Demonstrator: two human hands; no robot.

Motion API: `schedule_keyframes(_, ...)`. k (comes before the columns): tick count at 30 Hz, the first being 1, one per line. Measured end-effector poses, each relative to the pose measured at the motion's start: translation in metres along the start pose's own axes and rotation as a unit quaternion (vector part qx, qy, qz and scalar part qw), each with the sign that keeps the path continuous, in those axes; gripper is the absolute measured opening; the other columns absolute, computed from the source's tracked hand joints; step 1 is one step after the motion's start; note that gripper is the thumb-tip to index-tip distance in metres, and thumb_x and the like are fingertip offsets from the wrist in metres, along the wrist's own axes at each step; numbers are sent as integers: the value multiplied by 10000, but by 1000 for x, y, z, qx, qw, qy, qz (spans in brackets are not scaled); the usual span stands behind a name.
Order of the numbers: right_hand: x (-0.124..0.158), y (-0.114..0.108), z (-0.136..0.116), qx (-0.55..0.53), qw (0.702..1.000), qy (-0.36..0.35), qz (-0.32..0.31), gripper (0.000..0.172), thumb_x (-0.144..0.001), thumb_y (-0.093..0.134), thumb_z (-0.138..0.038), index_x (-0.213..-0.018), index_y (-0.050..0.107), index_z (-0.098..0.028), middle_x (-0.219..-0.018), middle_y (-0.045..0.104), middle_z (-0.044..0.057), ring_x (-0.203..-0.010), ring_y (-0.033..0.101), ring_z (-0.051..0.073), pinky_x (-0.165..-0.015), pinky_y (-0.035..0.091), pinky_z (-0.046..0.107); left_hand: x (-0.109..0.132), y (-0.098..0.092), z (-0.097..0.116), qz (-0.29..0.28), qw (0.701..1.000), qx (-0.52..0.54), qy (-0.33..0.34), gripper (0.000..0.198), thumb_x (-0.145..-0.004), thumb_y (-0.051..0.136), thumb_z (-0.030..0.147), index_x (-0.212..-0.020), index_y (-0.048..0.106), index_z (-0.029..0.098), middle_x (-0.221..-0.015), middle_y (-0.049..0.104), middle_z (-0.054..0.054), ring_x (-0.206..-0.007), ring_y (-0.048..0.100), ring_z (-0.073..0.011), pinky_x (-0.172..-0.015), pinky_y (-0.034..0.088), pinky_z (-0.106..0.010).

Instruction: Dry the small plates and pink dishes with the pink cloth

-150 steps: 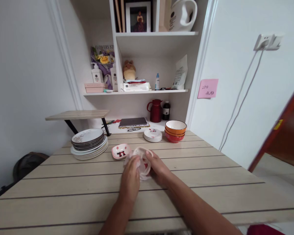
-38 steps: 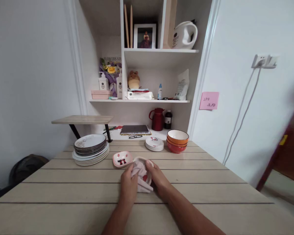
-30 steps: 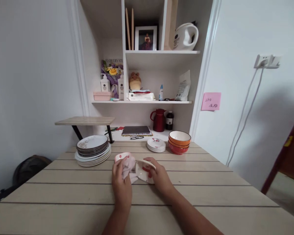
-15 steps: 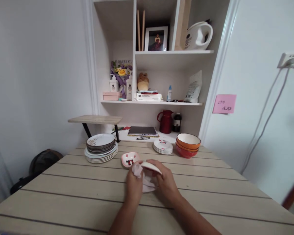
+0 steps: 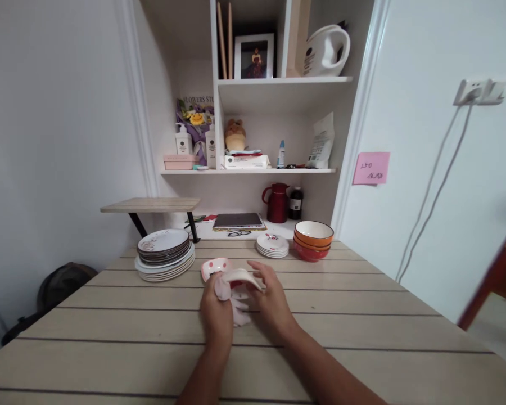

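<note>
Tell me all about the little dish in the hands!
The little dish is small, white and glossy, like ceramic, with a bit of red showing beneath its rim. It is held tilted over the table. The right hand grips its edge, and the left hand presses a pale cloth against it.

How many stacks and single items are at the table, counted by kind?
Plate stacks: 2, large stack, small stack
Bowl stack: 1
Small dishes: 2, resting dish, held dish
Cloth: 1
Total: 6
</note>
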State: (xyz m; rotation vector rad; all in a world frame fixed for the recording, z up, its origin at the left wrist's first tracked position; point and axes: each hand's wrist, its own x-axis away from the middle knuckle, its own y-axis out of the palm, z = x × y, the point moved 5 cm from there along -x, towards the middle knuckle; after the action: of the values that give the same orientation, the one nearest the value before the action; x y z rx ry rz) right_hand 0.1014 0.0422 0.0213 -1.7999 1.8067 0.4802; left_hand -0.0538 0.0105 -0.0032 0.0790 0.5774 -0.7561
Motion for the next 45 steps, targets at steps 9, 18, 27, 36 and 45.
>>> schedule_keyframes(9, -1, -14, -5, 159, 983, -42, -86, 263, -785, 491, -133, -911, 702, -225, -869, 703, 31, -822, 601, 192, -741, 438, 275, 16, 6, 27, -65, 974, -102, 193, 465, -755, 484, 52, -1153, 643, 233, -1118, 680, -78, -1079, 616, -234, -913, 497, -356)
schedule_keyframes(18, 1, -3, -1, -186, 972, 141, -43, 114, -715, 610, -296, -764, 578, -198, -676, 578, -19, -632, 468, 144, -572, 361, 239, 6, 14, 12, -49, 988, 140, -40, 256, -761, 607, 285, -988, 683, 195, -964, 730, -72, -893, 663, -205, -829, 517, -296)
schedule_keyframes(27, 2, -4, 7, -38, 997, 68, -21, 372, -749, 608, -281, -1112, 601, -202, -1054, 637, 67, -837, 595, 189, -760, 495, 325, 6, 0, 12, -16, 995, -35, 87, 394, -766, 477, 68, -1078, 662, 223, -1100, 694, -70, -1062, 629, -222, -940, 479, -350)
schedule_keyframes(36, 6, -11, -18, 198, 978, -53, -42, 487, -705, 464, -74, -1126, 629, -253, -1050, 664, 52, -895, 619, 203, -781, 475, 310, 25, 10, 44, -87, 905, -325, 260, 436, -788, 527, 27, -1152, 631, 245, -1036, 651, -59, -951, 609, -204, -740, 500, -272)
schedule_keyframes(45, 0, -11, -7, -22, 998, 22, -51, 221, -822, 480, -261, -938, 661, -208, -884, 697, 32, -812, 595, 205, -726, 460, 289, 6, 5, 22, -18, 993, -32, 112, 241, -836, 510, 194, -1033, 646, 218, -997, 692, -73, -967, 630, -226, -865, 493, -345)
